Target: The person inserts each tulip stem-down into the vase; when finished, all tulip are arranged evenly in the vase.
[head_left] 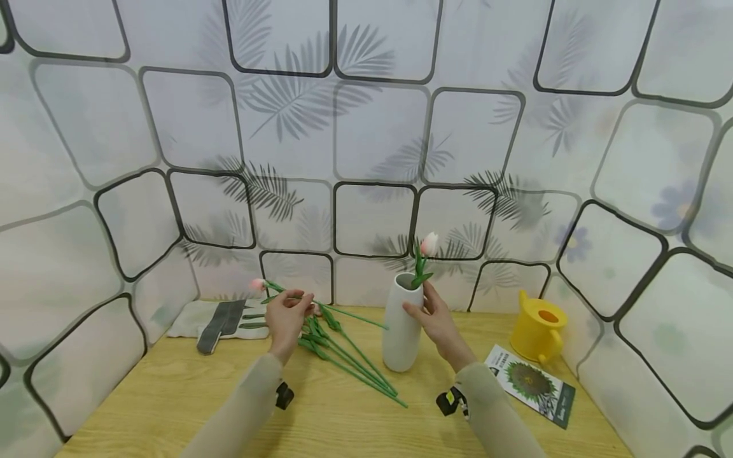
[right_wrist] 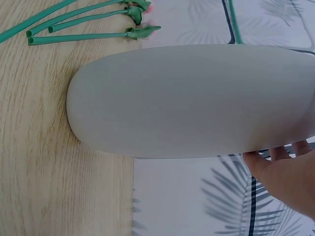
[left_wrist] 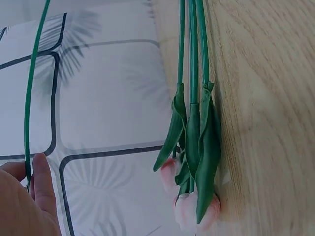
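Between the thumb and fingers of my left hand [head_left: 284, 323] is the green stem of an artificial pink tulip [head_left: 357, 317], held above the table; its bud points left and the stem's end reaches toward the vase. My right hand [head_left: 439, 324] grips the upper right side of a tall white vase [head_left: 399, 334], standing upright. A pale pink tulip [head_left: 428, 245] rises from the vase's mouth. Below my left hand, several loose tulips [left_wrist: 206, 147] lie on the table. In the right wrist view, the vase [right_wrist: 187, 101] hides part of my right hand [right_wrist: 285, 172].
White-and-grey work gloves [head_left: 229, 321] lie at the back left. On the right stand a yellow watering can [head_left: 535, 334] and, before it, a seed packet [head_left: 532, 385] with a sunflower picture. A patterned wall covering [head_left: 378, 219] encloses the wooden table [head_left: 343, 420].
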Motion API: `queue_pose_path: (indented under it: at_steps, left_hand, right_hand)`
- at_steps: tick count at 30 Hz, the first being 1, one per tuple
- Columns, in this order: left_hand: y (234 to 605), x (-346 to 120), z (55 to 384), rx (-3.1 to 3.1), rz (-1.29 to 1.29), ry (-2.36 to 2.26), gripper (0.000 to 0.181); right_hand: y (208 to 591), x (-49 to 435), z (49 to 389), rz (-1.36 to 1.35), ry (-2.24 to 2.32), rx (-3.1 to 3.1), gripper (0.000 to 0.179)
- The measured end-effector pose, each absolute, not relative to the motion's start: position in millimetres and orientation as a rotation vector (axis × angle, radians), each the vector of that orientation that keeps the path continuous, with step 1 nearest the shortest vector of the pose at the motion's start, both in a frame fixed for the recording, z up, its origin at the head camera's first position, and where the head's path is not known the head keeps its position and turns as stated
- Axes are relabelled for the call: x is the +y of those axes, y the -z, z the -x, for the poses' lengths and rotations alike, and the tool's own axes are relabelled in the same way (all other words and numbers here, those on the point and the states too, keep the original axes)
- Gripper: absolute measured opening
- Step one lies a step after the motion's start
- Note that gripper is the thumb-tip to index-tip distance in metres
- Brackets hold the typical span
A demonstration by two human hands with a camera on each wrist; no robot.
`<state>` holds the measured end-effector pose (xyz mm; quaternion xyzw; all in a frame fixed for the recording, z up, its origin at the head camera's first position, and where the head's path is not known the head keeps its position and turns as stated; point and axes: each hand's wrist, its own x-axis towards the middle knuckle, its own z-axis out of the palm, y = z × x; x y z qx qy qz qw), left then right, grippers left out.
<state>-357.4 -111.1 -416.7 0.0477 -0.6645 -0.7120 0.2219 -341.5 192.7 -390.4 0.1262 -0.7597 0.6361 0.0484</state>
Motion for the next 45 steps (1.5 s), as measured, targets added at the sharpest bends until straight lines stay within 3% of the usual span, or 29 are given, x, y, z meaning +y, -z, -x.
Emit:
queue_pose_path:
  at_steps: [13, 45]
  left_hand:
    - [402.7, -101.1, 360.5, -1.708, -0.008, 1.921, 0.018]
    - [362.2, -80.9, 363.0, -1.702, 0.136, 1.901, 0.038]
  right_hand:
    - [390.7, 190.5, 338.3, -0.363, -1.931, -2.308, 0.079]
    - [390.7, 191.4, 340.6, -0.378, -1.949, -2.297, 0.079]
